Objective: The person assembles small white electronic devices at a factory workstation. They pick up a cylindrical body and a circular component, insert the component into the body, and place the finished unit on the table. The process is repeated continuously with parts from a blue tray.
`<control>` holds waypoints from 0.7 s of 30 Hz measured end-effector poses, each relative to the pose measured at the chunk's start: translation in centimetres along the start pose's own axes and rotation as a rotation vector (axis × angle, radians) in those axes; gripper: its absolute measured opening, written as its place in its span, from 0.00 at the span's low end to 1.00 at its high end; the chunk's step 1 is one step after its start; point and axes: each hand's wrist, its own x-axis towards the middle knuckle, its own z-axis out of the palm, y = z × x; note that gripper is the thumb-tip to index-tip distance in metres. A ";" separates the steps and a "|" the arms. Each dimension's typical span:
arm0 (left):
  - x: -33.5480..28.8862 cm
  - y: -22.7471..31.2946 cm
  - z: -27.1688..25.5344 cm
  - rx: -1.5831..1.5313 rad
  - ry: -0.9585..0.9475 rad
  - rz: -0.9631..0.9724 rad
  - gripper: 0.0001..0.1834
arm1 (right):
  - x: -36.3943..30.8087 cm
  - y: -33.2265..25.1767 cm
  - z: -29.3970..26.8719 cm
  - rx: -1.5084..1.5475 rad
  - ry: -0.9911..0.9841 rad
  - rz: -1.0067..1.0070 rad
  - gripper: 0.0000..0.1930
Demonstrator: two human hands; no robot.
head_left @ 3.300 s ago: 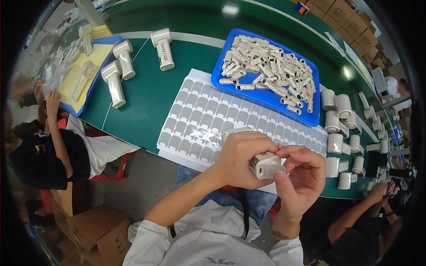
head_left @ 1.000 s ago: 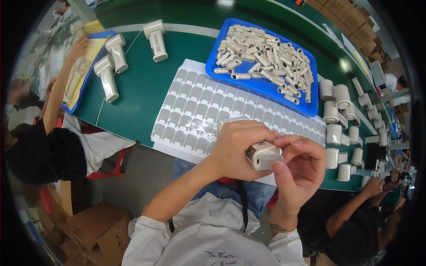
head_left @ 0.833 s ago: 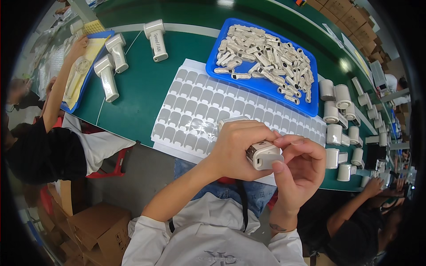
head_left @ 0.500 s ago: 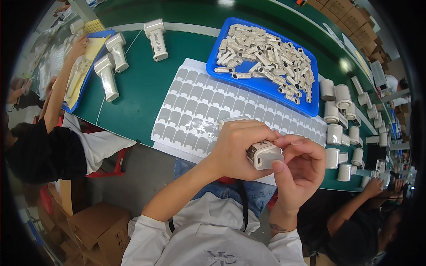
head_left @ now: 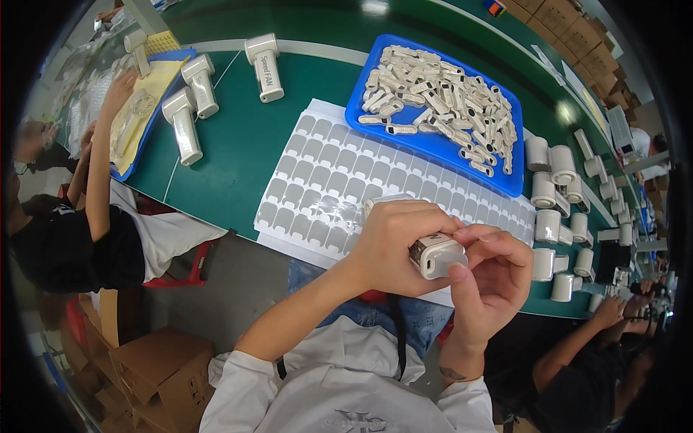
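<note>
- The left hand (head_left: pixel 401 242) is closed around a white handheld fan (head_left: pixel 429 258), just right of the frame's centre.
- The right hand (head_left: pixel 498 274), fingers half curled, pinches a grey sticker (head_left: pixel 450 263) at the fan's base.
- Behind them lies a sticker sheet (head_left: pixel 310 173).
- At upper right, a blue tray (head_left: pixel 404 138) holds small white parts (head_left: pixel 440 90).
- Three fans (head_left: pixel 266 71) lie at upper left.

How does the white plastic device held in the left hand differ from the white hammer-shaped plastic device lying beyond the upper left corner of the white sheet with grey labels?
The held device is in the left hand; the lying device rests on the green table, untouched. The held device is mostly covered by the hand; the lying device shows head and handle. Both have white casings with dark printing.
</note>
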 end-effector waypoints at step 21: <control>0.0 0.1 -0.1 0.017 -0.003 0.003 0.18 | 0.0 0.0 0.2 -0.035 0.002 -0.019 0.20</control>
